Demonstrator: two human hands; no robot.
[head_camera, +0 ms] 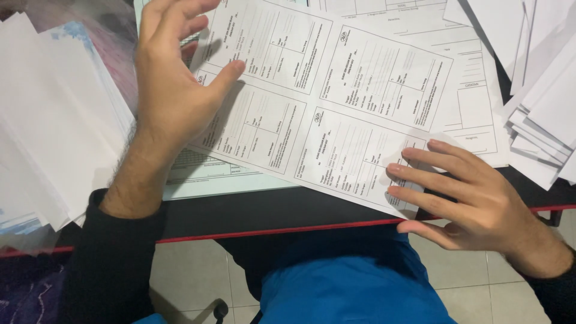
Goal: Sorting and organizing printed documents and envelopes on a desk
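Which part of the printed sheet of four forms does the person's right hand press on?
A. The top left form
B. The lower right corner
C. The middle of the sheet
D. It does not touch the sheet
B: the right hand lies with its fingers spread flat on the lower right corner of the printed sheet, near the desk edge.

Matt white paper form sheet (336, 114); smooth paper envelopes (540, 102) at three o'clock; dark matt worktop (252, 210), glossy red edge.

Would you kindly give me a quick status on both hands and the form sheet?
Left hand open, thumb on printed form sheet. Right hand flat, fingers pressing its near corner. Envelope stacks crowd both sides.
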